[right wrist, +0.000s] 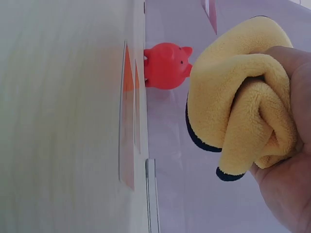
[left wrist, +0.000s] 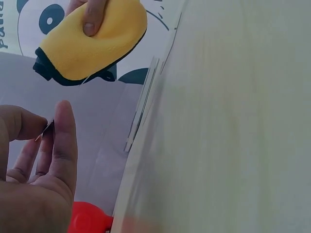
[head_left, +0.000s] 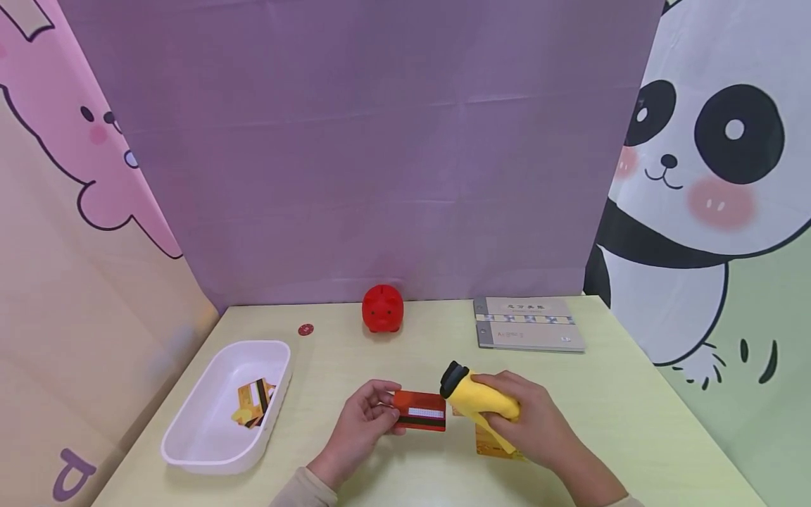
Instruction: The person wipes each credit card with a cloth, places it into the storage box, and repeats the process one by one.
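The red card [head_left: 419, 400] is raised off the bench [head_left: 640, 429], its left end pinched in the left grip [head_left: 364, 418], seemingly to leave the striped face uncovered. Beside it, the right grip [head_left: 538, 419] clutches the yellow cloth [head_left: 483, 400], bunched perhaps to fit the palm.

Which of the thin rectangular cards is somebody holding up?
The black-striped red rectangular card, pinched in the person's left hand. The other visible cards lie on the pale yellow table or in the white plastic tub.

yellow cloth [right wrist: 214, 102] matt and fuzzy; red card [head_left: 420, 401] smooth, seemingly plastic; white tub [head_left: 212, 412] smooth plastic.
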Demonstrator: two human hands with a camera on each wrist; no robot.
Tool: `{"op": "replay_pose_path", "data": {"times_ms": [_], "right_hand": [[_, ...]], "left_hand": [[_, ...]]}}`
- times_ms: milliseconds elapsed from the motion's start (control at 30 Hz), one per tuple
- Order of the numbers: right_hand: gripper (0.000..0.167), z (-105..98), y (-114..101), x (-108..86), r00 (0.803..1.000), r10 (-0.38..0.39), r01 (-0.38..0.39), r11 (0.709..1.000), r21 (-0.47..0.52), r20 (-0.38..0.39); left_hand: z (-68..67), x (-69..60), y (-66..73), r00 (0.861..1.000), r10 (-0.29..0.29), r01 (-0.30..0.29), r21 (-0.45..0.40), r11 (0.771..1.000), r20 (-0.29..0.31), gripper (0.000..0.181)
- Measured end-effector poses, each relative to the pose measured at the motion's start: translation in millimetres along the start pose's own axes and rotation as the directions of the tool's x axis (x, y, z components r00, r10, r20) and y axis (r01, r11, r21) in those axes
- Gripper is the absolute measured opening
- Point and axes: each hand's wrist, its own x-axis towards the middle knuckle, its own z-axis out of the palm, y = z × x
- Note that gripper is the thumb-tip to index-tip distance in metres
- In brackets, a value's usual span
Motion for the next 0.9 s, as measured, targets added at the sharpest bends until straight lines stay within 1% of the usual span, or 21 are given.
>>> {"op": "replay_pose_path", "data": {"times_ms": [167,233,333,467,567,700,767,900], "right_hand": [[0.065,4,-6,-0.6,1.0,0.003,-0.003,0.999,0.038,0.011],[0.064,5,-9,-0.8,0.999,0.012,-0.013,0.999,0.043,0.03],[0.061,7,-13,-1.2,0.996,0.036,-0.042,0.997,0.066,0.086],[0.058,10,-15,-1.0,0.984,0.066,-0.084,0.991,0.103,0.166],[0.058,11,-16,-0.8,0.978,0.068,-0.089,0.991,0.101,0.195],[0.059,13,-16,-1.0,0.981,0.044,-0.059,0.996,0.073,0.191],[0.059,14,-16,-1.4,0.984,0.014,-0.023,0.998,0.052,0.18],[0.061,17,-16,-2.6,0.986,-0.044,0.048,0.999,-0.021,0.161]], "left_hand": [[1.2,-0.2,-0.2,0.999,-0.03,0.03,-0.002,1.0,0.032,0.037],[1.9,-0.2,-0.5,0.998,-0.035,0.035,-0.002,0.999,0.045,0.037],[3.0,-0.2,-1.2,0.997,-0.026,0.026,-0.005,1.0,0.071,0.039],[5.8,-1.9,0.1,0.995,-0.014,0.016,-0.018,1.0,0.098,0.041],[7.9,-3.7,1.9,0.994,-0.022,0.026,-0.031,0.999,0.107,0.042],[9.5,-5.1,3.4,0.993,-0.034,0.04,-0.055,0.998,0.116,0.042],[10.1,-5.4,3.5,0.992,-0.035,0.043,-0.065,0.997,0.12,0.042],[11.9,-5.2,2.7,0.991,-0.027,0.036,-0.074,0.997,0.13,0.043]]}}
